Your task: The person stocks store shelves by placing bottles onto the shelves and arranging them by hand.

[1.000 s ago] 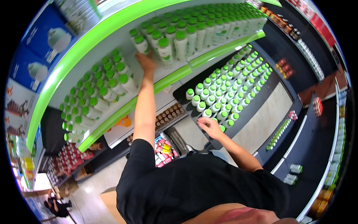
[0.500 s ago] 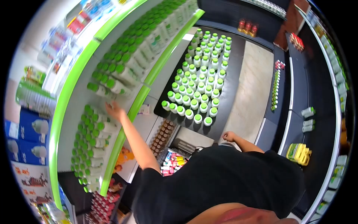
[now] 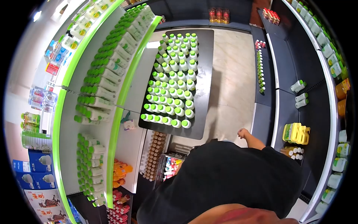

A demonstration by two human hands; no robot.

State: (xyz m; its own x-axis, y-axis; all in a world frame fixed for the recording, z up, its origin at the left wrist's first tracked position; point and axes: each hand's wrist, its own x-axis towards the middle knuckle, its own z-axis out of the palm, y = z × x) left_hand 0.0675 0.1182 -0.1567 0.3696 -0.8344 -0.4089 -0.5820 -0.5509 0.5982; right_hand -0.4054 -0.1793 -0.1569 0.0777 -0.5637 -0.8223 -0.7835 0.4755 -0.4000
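Observation:
My right hand (image 3: 243, 133) hangs low over the floor, right of the black table, fingers curled in with nothing visible in them. My left hand is out of view, hidden by my body. Rows of white bottles with green caps (image 3: 173, 92) stand upright on the black table (image 3: 206, 71). More such bottles fill the green-edged shelf (image 3: 67, 130) on the left, in a long far group (image 3: 112, 63) and a near group (image 3: 91, 164), with a gap between them.
A crate of colourful packs (image 3: 171, 167) and brown-capped bottles (image 3: 154, 149) are below the table's near end. Orange bottles (image 3: 121, 171) sit under the green shelf. Dark shelves (image 3: 283, 67) on the right hold yellow jugs (image 3: 296, 133) and a few white bottles (image 3: 301, 100). Pale floor (image 3: 231, 82) runs between.
My left hand has left the gap on the green shelf and gone out of sight. My right hand has moved from the table's edge to over the floor. The view has turned.

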